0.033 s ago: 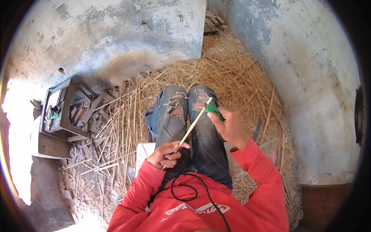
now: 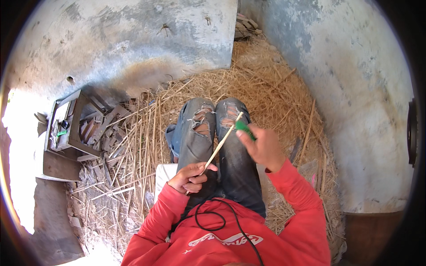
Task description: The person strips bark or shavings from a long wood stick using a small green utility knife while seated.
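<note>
My left hand [image 2: 189, 178] is closed around the lower part of a thin, pale wooden stick [image 2: 217, 150], low over my lap. The stick slants up and away to the right, its far end above my right knee. My right hand [image 2: 265, 148] is closed on a green-handled knife [image 2: 245, 130], held against the stick near its far end. Motion blurs the knife, and I cannot make out its blade clearly.
Straw and thin wood strips [image 2: 137, 155] cover the floor around my legs. To the left stands a small wooden table [image 2: 83, 148] with a green item on it and wood scraps beside it. Weathered walls [image 2: 355, 88] enclose the place. A black cord [image 2: 230, 205] hangs across my red top.
My right hand has shifted slightly toward me and to the left with the knife, and the knife now looks blurred. My left hand and the stick stay nearly still.
</note>
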`<act>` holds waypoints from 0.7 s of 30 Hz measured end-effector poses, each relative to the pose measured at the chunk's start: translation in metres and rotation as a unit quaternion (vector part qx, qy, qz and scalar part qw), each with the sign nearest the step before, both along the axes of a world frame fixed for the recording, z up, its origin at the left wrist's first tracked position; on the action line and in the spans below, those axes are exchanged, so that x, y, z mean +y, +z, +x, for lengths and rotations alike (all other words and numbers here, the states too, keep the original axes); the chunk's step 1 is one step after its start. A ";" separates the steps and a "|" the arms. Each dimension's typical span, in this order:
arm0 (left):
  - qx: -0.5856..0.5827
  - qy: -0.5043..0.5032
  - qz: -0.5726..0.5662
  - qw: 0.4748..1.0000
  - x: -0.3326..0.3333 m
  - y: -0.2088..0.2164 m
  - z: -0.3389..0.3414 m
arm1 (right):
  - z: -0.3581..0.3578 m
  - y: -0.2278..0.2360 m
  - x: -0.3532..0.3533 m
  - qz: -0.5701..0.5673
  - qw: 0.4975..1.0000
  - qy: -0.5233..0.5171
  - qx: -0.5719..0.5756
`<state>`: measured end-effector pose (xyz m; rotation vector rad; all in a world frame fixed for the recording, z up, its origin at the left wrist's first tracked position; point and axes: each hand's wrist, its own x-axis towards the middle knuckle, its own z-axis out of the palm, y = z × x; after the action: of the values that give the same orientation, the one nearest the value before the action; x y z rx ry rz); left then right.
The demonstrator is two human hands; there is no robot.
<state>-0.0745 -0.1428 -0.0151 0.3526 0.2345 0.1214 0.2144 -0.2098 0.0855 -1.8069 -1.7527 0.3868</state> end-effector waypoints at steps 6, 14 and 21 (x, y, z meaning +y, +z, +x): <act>-0.020 -0.007 -0.013 1.000 -0.002 -0.002 -0.008 | 0.025 0.000 0.019 0.051 0.986 -0.107 0.116; -0.031 -0.012 -0.027 0.999 -0.002 0.000 -0.009 | 0.018 -0.010 0.018 0.078 0.944 -0.048 0.318; 0.051 0.000 0.054 0.997 -0.004 0.016 -0.004 | -0.005 -0.012 0.028 0.089 0.928 -0.016 0.363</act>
<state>-0.0785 -0.1469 0.0006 0.4670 0.3302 0.1166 0.2098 -0.1820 0.0732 -1.3155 -1.1860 0.7442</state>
